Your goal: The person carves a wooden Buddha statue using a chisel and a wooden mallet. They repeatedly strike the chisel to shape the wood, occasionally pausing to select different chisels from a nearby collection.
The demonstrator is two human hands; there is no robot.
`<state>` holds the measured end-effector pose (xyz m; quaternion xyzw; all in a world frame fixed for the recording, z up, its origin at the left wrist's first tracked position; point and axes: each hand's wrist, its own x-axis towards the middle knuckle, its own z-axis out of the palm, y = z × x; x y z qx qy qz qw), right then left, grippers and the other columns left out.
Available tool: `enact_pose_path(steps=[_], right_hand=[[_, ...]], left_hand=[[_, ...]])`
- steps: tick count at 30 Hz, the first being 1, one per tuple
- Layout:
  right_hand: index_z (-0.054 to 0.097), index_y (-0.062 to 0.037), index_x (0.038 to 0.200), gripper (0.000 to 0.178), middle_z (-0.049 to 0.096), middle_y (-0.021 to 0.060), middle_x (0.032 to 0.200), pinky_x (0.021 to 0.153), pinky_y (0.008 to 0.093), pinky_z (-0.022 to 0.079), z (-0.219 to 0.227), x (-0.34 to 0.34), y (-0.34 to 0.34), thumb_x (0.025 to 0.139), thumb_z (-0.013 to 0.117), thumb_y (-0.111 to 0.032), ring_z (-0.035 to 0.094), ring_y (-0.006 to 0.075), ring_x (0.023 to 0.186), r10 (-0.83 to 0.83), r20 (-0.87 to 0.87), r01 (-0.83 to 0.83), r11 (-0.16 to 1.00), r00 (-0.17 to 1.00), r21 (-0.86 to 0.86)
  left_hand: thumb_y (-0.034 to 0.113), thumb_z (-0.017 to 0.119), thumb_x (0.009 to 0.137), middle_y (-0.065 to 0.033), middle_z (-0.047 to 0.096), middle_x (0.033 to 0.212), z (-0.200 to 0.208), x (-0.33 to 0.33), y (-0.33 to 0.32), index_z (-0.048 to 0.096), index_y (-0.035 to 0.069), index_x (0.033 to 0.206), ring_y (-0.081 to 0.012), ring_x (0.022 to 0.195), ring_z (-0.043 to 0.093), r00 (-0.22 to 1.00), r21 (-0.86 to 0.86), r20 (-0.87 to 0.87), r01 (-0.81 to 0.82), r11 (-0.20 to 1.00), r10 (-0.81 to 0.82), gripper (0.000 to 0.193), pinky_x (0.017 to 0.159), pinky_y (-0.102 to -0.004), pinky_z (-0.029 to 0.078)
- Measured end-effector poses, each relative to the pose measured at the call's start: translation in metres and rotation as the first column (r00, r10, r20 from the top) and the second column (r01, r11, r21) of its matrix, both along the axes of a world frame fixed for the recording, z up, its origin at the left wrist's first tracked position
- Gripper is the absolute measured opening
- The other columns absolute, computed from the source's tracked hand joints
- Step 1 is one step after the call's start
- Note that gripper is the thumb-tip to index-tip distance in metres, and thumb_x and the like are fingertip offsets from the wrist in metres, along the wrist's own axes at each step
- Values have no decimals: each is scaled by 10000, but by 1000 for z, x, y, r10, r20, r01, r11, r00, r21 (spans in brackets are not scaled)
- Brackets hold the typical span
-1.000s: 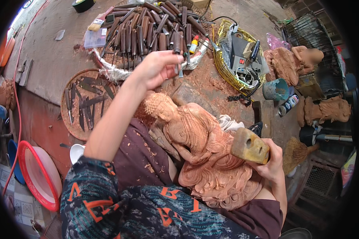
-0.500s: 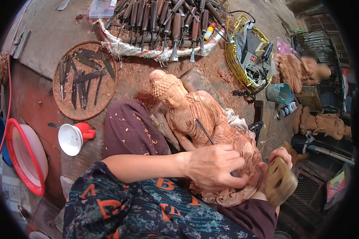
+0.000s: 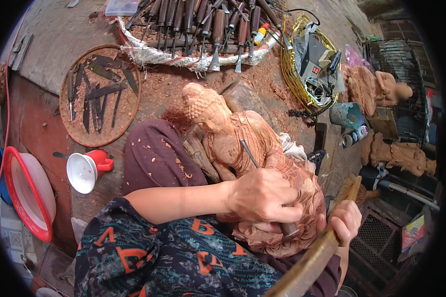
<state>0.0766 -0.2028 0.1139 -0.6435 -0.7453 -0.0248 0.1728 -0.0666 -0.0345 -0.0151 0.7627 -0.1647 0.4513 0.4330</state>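
Across my lap lies a carved wooden statue (image 3: 243, 143) with curled hair, a draped robe and deep folds in its lower part. My left hand (image 3: 265, 195) is wrapped round a chisel (image 3: 249, 152); its slim metal blade points up toward the statue's chest and the butt of its wooden handle shows below my fingers. At the statue's right, my right hand (image 3: 345, 222) grips a flat wooden mallet (image 3: 309, 262), now seen edge-on and tilted, its near end close to my shirt. The mallet is apart from the chisel.
Many dark-handled chisels (image 3: 188, 24) lie in a sack-rimmed basket at the back. A round tray (image 3: 67, 119) holds blades. A red-and-white cup (image 3: 100, 161) and red-rimmed basin (image 3: 47, 218) stand left. At right are a yellow basket (image 3: 287, 64), a can (image 3: 356, 136) and other carvings (image 3: 401, 156).
My right hand has turned the mallet from face-on to edge-on, and it now reaches lower toward my body. My left hand's grip tilts slightly, baring the chisel's handle end.
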Motion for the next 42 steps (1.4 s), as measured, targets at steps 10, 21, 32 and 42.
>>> enact_pose_path(steps=[10, 21, 32, 42], right_hand=[[495, -52, 905, 262, 521, 75, 663, 445, 336, 386, -9, -2, -1, 767, 713, -3, 478, 210, 492, -23, -197, 65, 975, 980, 210], [465, -52, 894, 268, 493, 69, 626, 448, 330, 388, 3, 3, -3, 764, 689, 16, 469, 210, 489, -178, 80, 185, 979, 981, -81], [512, -33, 845, 257, 499, 84, 630, 461, 337, 387, -18, 4, -9, 681, 701, 22, 499, 244, 511, -35, -229, 103, 952, 973, 289], [483, -36, 918, 239, 505, 76, 629, 460, 331, 390, 4, 1, -3, 808, 695, -37, 467, 199, 498, -191, 209, 214, 972, 959, -93]], left_hand=[[353, 628, 709, -4, 409, 649, 9, 5, 0, 586, 88, 841, -154, 517, 492, 1000, -126, 10, 16, 992, -14, 299, 443, -299, 380], [332, 630, 692, 1, 411, 645, 4, 4, 1, 581, 90, 823, -149, 512, 480, 1000, -145, 19, -22, 989, 25, 279, 443, -291, 374], [336, 588, 762, 6, 384, 641, 1, 3, 4, 575, 80, 829, -136, 507, 455, 998, -78, 55, -27, 997, 32, 265, 428, -285, 345], [368, 608, 766, 1, 376, 632, 0, 3, 10, 578, 73, 838, -153, 493, 447, 996, -197, 89, -15, 980, 33, 306, 426, -296, 334]])
